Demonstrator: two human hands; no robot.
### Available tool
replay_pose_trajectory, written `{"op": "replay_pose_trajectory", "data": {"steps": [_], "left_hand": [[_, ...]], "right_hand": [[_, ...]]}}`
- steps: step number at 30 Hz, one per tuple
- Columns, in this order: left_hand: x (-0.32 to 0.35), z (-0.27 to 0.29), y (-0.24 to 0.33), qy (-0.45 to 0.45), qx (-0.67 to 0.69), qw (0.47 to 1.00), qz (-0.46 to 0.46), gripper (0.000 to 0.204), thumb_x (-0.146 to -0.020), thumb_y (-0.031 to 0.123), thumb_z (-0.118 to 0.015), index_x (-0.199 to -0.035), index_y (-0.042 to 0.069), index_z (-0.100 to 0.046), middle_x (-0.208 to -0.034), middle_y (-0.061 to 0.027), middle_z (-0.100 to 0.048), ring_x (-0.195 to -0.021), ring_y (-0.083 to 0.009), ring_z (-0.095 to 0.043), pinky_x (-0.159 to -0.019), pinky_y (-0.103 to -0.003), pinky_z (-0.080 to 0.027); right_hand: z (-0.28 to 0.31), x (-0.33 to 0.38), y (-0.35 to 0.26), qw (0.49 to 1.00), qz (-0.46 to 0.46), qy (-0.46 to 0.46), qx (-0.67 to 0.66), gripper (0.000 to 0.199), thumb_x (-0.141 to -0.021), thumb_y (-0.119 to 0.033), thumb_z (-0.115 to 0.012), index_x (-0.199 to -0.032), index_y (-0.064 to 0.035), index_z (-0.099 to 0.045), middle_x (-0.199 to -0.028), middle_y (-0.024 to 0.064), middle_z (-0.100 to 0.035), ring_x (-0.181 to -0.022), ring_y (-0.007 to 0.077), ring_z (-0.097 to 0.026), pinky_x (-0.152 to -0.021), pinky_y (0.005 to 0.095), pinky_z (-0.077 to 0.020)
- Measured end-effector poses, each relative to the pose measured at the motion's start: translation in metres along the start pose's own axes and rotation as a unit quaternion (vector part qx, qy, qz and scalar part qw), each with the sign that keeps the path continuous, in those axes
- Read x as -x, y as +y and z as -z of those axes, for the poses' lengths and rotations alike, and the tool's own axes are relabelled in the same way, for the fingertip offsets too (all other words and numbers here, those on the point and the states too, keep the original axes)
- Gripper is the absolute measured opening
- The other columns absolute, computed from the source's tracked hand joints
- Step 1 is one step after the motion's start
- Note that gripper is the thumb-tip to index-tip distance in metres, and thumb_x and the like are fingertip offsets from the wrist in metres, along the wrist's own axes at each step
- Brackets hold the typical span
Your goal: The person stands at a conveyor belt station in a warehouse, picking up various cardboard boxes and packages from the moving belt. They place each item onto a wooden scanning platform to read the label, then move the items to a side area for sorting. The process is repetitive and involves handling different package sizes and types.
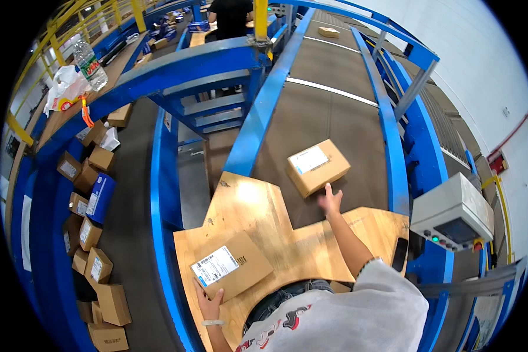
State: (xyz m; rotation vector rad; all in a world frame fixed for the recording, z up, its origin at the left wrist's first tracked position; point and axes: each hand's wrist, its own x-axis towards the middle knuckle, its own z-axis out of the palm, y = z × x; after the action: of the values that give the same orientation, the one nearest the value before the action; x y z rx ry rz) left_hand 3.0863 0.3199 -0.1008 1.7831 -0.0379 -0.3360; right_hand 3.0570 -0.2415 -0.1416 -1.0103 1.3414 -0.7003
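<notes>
On the wooden worktop [302,240] lies a brown cardboard box [255,267] with a white label on its top. My left hand [208,300] grips its near left corner, thumb on the top and fingers along the side. Farther off, a second cardboard box [325,164], also labelled, rests on the brown conveyor belt [346,120] past the worktop's edge. Right at that box's near side is my right hand [331,202], slightly blurred, with its fingers apart. Whether it touches the box I cannot tell.
A small box [328,32] sits far up the belt. At right stand a control box [452,214] with buttons and a phone [399,254] on the worktop. Several parcels [100,264] line the left belt. Blue rails [258,126] flank the conveyor. Another person [232,17] stands ahead.
</notes>
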Motion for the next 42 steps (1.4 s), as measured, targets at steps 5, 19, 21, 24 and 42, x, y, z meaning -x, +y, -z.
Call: {"op": "replay_pose_trajectory", "data": {"steps": [5,19,21,24,42], "left_hand": [[-0.022,-0.025,0.063,-0.107,0.010,0.994,0.010,0.112,-0.079,-0.004,-0.080,-0.164,0.002,-0.007,-0.149,-0.0143,-0.050,-0.129,-0.0248,-0.054,-0.107,-0.036,-0.048],[-0.034,-0.224,0.095,-0.398,0.082,0.909,-0.088,0.087,-0.092,0.022,-0.074,-0.162,0.006,-0.025,-0.160,-0.0198,-0.040,-0.143,-0.0319,-0.044,-0.120,-0.041,-0.035],[-0.039,-0.193,0.100,-0.377,0.132,0.916,-0.006,0.077,-0.095,0.018,-0.071,-0.160,0.007,-0.032,-0.153,-0.0139,-0.049,-0.137,-0.0239,-0.049,-0.115,-0.038,-0.041],[-0.058,-0.086,0.068,-0.178,0.228,0.956,-0.040,0.060,-0.098,0.020,-0.070,-0.151,0.006,-0.047,-0.145,-0.0079,-0.057,-0.132,-0.0198,-0.053,-0.112,-0.039,-0.044],[-0.275,0.608,-0.253,0.600,0.604,0.517,0.085,0.145,-0.064,0.090,-0.071,-0.152,-0.015,-0.022,-0.148,-0.0279,-0.036,-0.138,-0.0374,-0.039,-0.120,-0.043,-0.031]], "right_hand": [[0.093,0.070,0.021,0.834,-0.136,-0.529,0.070,0.026,-0.101,-0.028,-0.065,-0.109,-0.0035,-0.066,-0.104,0.0125,-0.072,-0.089,0.0204,-0.071,-0.080,0.0358,-0.0595],[0.098,0.103,0.056,0.960,-0.098,-0.261,0.001,0.054,-0.099,-0.050,-0.065,-0.130,-0.0060,-0.061,-0.112,0.0104,-0.071,-0.085,0.0171,-0.067,-0.067,0.0274,-0.0564],[0.051,0.039,0.024,0.962,-0.083,-0.260,-0.002,0.048,-0.101,-0.045,-0.066,-0.124,-0.0025,-0.064,-0.112,0.0096,-0.071,-0.086,0.0179,-0.067,-0.071,0.0276,-0.0569],[-0.016,-0.107,0.032,0.993,-0.016,-0.103,-0.055,0.044,-0.101,-0.035,-0.067,-0.125,0.0012,-0.064,-0.117,0.0122,-0.069,-0.099,0.0217,-0.066,-0.077,0.0317,-0.0578],[-0.852,0.505,0.203,0.315,0.620,-0.653,0.300,0.113,-0.061,-0.031,-0.098,-0.153,-0.0048,-0.037,-0.160,0.0229,-0.032,-0.147,0.0423,-0.033,-0.120,0.0512,-0.0310]]}}
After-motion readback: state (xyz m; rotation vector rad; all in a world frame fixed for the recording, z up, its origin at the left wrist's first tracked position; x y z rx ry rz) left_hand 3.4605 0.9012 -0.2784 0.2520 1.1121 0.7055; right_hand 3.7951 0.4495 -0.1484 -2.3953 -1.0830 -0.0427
